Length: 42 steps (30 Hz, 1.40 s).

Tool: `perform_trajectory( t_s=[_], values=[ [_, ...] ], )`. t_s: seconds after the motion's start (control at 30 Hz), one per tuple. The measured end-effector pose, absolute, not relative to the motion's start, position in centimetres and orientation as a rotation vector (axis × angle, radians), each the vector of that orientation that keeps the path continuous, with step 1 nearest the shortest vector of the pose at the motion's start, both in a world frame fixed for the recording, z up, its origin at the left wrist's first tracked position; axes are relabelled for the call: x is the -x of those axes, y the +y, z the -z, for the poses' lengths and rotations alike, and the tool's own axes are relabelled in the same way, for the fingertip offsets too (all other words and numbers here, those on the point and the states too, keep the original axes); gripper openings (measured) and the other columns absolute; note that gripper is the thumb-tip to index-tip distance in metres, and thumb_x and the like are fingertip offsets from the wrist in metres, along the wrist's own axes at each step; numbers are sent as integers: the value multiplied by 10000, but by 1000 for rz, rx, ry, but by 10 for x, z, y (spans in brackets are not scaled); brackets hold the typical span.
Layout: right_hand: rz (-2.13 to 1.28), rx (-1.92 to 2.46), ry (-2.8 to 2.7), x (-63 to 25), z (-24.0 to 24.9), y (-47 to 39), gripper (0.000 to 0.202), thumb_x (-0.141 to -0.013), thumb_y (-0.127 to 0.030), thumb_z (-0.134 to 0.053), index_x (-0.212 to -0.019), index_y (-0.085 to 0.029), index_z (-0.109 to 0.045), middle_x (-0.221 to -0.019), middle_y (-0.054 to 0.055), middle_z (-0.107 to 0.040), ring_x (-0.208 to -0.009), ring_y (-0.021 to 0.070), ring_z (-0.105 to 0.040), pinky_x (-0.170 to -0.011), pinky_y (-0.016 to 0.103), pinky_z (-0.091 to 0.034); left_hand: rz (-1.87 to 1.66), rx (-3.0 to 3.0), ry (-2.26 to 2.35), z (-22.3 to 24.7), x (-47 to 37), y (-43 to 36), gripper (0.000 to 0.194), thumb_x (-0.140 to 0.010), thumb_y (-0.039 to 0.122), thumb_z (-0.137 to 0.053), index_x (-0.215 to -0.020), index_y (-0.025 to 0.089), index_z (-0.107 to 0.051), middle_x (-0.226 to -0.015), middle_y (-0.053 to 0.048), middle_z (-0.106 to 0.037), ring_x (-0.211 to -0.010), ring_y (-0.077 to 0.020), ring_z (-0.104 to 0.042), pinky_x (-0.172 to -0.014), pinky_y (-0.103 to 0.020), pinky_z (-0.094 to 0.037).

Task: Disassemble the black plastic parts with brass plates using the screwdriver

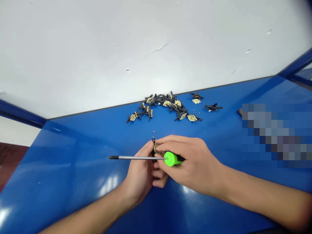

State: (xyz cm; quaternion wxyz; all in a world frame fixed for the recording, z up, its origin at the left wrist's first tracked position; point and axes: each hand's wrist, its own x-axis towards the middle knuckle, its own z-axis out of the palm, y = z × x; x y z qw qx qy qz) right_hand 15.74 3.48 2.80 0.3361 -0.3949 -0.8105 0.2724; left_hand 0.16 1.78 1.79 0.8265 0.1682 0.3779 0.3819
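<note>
My left hand [142, 175] is closed round a small black part with a brass-coloured disc [156, 148], held upright above the table. In my right hand [195, 162] is a screwdriver with a bright green handle [170, 158]. Its steel shaft crosses in front of the left fingers, and the dark tip points left. My right fingertips touch the disc of the held part. Fingers hide much of that part. Just beyond it lies a tiny copper-coloured piece [153, 131], too small to name.
Toward the white wall [122, 48] lies a pile of similar black parts with brass-coloured discs [167, 103]. A loose disc [196, 101] and a black part [214, 107] sit to its right. The blue table [85, 156] carries a pixelated, blurred-out object [275, 133] at right.
</note>
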Motion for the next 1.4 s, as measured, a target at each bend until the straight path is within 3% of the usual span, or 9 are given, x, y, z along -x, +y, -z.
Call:
perform_trajectory(
  t_s=[0.2,0.43,0.57,0.73,0.83,1.0,1.1,1.23,1.4],
  values=[
    [-769,1115,-1980,-167,-35,39,77,-875,-210,-674,-873,-271,-721,-1014,22,-787,-907,217,-735,-813,341,-583,-783,-331,682,-16,3,21,425,-1047,404,-330,-688,199,-428,-586,86,-210,-471,-76,-101,-378,-145,-196],
    [-578,1328,-2262,-195,-38,68,64,-864,-255,-656,-844,-233,-714,-869,39,-757,-802,218,-696,-755,349,-515,-790,-297,657,-16,8,23,291,-1051,371,-301,-903,235,-511,-567,88,-203,-477,-106,-86,-377,-153,-183],
    [-438,1443,-2418,-201,-32,74,115,-888,-307,-637,-916,-234,-720,-895,59,-749,-841,247,-695,-740,355,-488,-777,-299,645,-17,8,23,285,-1049,375,-295,-913,239,-505,-570,89,-204,-473,-105,-74,-373,-156,-172],
    [-347,1535,-2369,-205,-32,77,223,-886,-457,-686,-936,-240,-704,-802,29,-730,-669,195,-640,-588,308,-410,-775,-282,646,-18,6,24,282,-1057,362,-293,-895,236,-485,-590,80,-226,-489,-108,-92,-390,-161,-172],
    [-322,1541,-2299,-212,-37,81,325,-871,-550,-701,-846,-227,-665,-729,22,-687,-599,170,-576,-549,303,-375,-789,-278,629,-16,8,23,273,-1053,359,-313,-887,233,-489,-592,78,-224,-493,-107,-104,-396,-164,-176],
    [-445,1438,-2423,-225,-48,86,169,-929,-386,-620,-915,-222,-661,-766,29,-695,-616,171,-575,-571,309,-384,-806,-302,606,-14,10,21,289,-1045,351,-325,-853,222,-498,-599,78,-209,-490,-100,-118,-401,-158,-182],
    [-538,1411,-2472,-230,-49,89,183,-978,-344,-535,-987,-230,-678,-827,36,-730,-663,182,-622,-603,309,-423,-809,-305,610,-15,9,21,309,-1045,341,-321,-833,212,-506,-597,77,-221,-490,-96,-127,-400,-151,-190],
    [-322,1498,-2519,-233,-41,97,193,-960,-331,-550,-976,-207,-698,-866,71,-747,-726,226,-670,-649,334,-458,-823,-281,632,-14,7,21,329,-1046,329,-326,-818,195,-522,-602,57,-329,-471,-86,-197,-391,-158,-242],
    [-32,1543,-2606,-232,-32,103,182,-965,-320,-565,-967,-200,-703,-896,70,-752,-801,259,-701,-662,349,-464,-869,-289,659,-12,3,21,339,-1049,279,-333,-814,169,-551,-693,-12,-529,-482,-100,-405,-428,-211,-405]
  ],
)
